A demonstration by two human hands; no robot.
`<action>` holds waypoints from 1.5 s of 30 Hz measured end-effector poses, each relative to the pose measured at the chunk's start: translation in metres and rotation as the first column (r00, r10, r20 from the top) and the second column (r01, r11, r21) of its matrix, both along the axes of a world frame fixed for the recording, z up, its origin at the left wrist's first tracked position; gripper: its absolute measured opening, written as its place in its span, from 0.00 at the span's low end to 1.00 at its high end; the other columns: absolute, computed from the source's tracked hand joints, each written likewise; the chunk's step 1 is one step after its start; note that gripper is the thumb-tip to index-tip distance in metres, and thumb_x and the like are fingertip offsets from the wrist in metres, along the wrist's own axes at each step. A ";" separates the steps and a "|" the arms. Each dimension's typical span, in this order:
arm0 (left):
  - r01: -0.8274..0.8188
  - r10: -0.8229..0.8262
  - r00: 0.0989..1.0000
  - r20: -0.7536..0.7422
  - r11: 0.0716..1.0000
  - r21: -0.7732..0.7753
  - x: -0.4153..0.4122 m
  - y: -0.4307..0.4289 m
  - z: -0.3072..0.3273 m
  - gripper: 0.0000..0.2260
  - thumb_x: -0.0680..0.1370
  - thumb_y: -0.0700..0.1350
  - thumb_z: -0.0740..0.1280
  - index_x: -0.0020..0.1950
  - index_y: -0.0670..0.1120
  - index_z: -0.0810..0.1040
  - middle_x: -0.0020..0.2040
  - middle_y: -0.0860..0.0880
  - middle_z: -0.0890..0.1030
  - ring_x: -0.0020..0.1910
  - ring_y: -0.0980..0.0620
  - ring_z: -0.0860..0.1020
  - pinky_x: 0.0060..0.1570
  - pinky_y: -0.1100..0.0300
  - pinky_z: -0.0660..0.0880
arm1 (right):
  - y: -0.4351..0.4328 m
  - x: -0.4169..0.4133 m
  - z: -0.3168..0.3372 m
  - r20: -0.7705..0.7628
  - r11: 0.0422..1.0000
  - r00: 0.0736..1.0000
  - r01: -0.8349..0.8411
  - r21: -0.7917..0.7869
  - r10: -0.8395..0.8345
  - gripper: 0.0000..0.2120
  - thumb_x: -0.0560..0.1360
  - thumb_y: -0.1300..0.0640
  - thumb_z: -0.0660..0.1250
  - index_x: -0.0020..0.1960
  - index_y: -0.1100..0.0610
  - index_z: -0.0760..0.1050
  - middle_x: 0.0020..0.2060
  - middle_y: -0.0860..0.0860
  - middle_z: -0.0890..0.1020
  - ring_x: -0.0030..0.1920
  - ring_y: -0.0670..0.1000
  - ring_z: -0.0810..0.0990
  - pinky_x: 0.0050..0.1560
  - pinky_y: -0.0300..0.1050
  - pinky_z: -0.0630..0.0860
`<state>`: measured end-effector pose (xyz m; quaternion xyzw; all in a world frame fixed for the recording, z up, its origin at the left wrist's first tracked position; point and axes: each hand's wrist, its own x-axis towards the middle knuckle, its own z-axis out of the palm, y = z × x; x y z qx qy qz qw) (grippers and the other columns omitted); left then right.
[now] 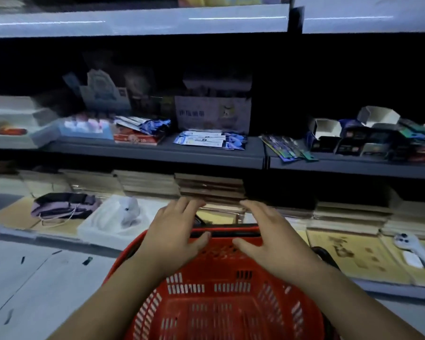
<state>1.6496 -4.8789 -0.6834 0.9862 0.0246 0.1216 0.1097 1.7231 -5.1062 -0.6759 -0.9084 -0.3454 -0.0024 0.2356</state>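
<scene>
The stack of flat brown packs [210, 190] sits on the lower shelf right at our fingertips. It is squared up in a row of similar stacks that runs off to either side of the fingers. We bring both hands to it at once, and we judge this is because the pile is wide and loose. A hand at each end would keep the packs from sliding apart.

Our left hand [174, 229] has its fingers spread and straight, holding nothing, with the blurred tips at the pile's lower left corner. Our right hand [268, 234] is also released and empty, its tips at the lower right corner. We cannot tell whether any finger touches the packs.

Below our palms is the red basket [231, 315], its black handle [231, 233] lying across between our two thumbs. It sits close under the shelf edge, so we guess that whatever we lift needs only a short drop into it.

Left of our left fingers, a white tray [93, 229] holds a pale soft toy [130, 209], and beyond it lies a folded purple bag [64, 204]. Above the fingertips, the upper shelf [157, 153] carries blue packets [206, 141]. Well off to the right of our right fingers lies a white handheld device [415, 251].
</scene>
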 end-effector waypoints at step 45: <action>0.148 -0.191 0.978 0.083 0.917 0.371 0.230 0.082 0.049 0.49 0.61 0.85 0.58 0.68 0.50 0.72 0.58 0.53 0.71 0.54 0.50 0.69 0.57 0.50 0.69 | 0.079 0.141 0.020 -0.030 0.842 0.985 0.161 0.514 -0.170 0.29 0.82 0.53 0.64 0.78 0.43 0.55 0.72 0.40 0.67 0.72 0.40 0.65 0.66 0.36 0.64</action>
